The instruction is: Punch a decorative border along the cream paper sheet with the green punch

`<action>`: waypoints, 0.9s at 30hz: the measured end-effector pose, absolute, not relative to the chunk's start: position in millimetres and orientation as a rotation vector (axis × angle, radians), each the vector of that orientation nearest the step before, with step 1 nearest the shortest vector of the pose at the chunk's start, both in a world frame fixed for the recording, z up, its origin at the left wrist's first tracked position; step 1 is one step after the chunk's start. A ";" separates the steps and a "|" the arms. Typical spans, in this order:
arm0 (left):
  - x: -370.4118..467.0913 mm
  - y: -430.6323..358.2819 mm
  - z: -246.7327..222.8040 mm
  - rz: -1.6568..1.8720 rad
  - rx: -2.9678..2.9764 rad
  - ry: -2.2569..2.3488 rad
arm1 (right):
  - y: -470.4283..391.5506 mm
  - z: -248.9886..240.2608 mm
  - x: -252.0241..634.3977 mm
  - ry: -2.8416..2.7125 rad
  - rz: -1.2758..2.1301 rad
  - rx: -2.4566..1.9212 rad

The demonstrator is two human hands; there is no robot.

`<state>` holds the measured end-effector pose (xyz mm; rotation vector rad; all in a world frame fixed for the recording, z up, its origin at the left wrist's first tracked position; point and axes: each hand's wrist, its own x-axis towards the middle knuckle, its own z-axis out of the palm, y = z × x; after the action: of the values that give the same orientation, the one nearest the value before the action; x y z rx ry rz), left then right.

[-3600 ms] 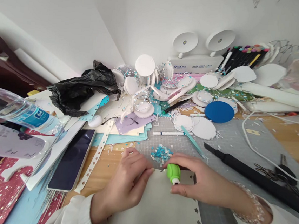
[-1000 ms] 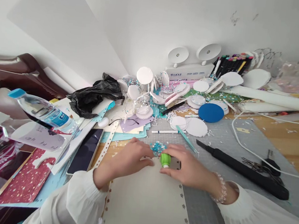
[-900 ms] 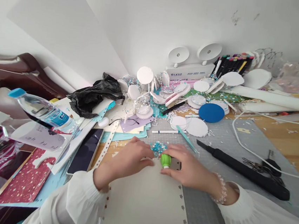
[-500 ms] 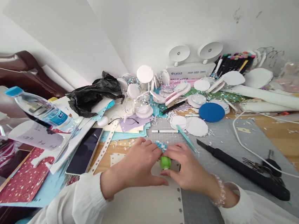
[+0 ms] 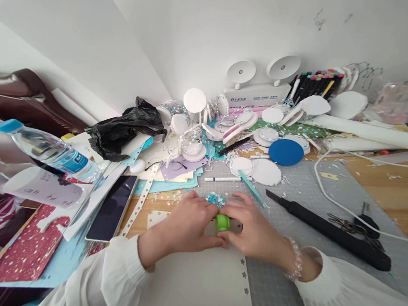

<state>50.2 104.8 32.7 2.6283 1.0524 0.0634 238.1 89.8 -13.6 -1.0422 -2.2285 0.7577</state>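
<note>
A small green punch (image 5: 223, 222) sits at the upper part of a white sheet (image 5: 194, 287), whose right edge has a row of flower-shaped holes. My right hand (image 5: 250, 227) is closed around the punch, with fingers above it and the thumb below. From the left, my left hand (image 5: 192, 221) bends over the sheet; its fingertips meet the punch's left side and its thumb reaches under it to my right thumb. Just beyond the hands lies a small pile of blue and white paper bits (image 5: 216, 200).
A black utility knife (image 5: 336, 233) and keys (image 5: 366, 226) lie on the grey mat (image 5: 278, 285) at right. At left are a phone (image 5: 112, 207) and a tilted bottle (image 5: 52, 150). White discs, a blue disc (image 5: 286, 152) and a black bag (image 5: 127, 129) stand behind.
My left thumb has moved right and now meets my right thumb below the green punch. The whole view has shifted slightly.
</note>
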 end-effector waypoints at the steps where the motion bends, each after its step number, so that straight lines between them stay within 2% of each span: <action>1: 48.6 105.1 34.5 0.031 2.632 1.064 | 89.5 -13.1 237.7 -2.231 0.770 -1.037; 13: 33.4 110.9 50.0 -0.214 2.704 0.934 | 86.4 -8.6 237.8 -2.289 0.811 -1.051; 21: 29.5 113.5 49.4 -0.140 2.722 0.889 | 88.0 -9.8 242.2 -2.269 0.806 -1.079; 27: 27.0 117.3 52.7 -0.245 2.727 0.914 | 89.3 -8.0 242.3 -2.276 0.808 -1.027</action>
<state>27.0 117.3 52.7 2.7266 0.9140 -0.2449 242.3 89.3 -8.0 -1.0268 -2.2760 0.8080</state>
